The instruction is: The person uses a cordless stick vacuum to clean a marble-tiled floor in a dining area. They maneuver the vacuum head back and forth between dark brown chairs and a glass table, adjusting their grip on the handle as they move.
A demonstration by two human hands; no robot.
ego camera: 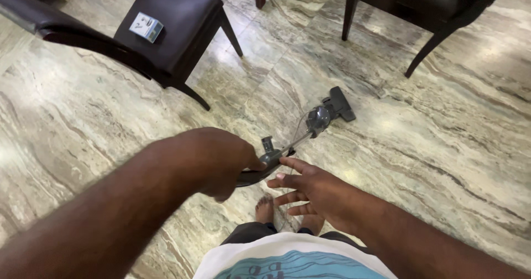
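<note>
I see the marble floor [442, 146] filling the view, with a dark chair [171, 19] at upper left carrying a small box [146, 27]. The grey stick vacuum [310, 129] stands on the floor ahead. My left hand [213, 160] is closed around its handle; my right hand [310, 188] is spread wide, fingertips just beside the handle.

Left hand [213, 160] clenched around stick vacuum [310, 129] handle, right hand [310, 188] spread just beside it.
</note>
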